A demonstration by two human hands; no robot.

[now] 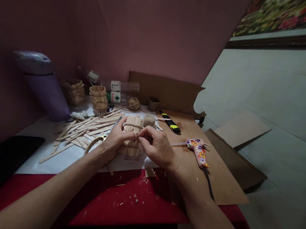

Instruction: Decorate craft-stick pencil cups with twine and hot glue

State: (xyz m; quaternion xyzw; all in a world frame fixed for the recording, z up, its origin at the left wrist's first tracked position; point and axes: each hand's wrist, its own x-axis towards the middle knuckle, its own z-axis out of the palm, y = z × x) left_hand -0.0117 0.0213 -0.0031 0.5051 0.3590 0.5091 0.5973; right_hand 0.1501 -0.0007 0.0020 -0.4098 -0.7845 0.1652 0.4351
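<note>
A small cup covered in upright wooden craft sticks (134,122) lies or stands at the front middle of the table, with twine around it. My left hand (117,138) is closed around its left side, the thumb across the front. At its right side my right hand (155,144) pinches with thumb and forefinger, close to the left thumb; what lies in the pinch is too small to make out. Just behind the right hand sits a ball of twine (149,120). Scissors with a gold handle (94,144) are partly hidden under my left wrist.
Loose craft sticks (82,131) are heaped on the left. Two finished-looking stick cups (99,99) and a purple bottle (45,85) stand behind. A glue gun (198,151) and a black-yellow utility knife (170,122) lie on cardboard (216,186) at right.
</note>
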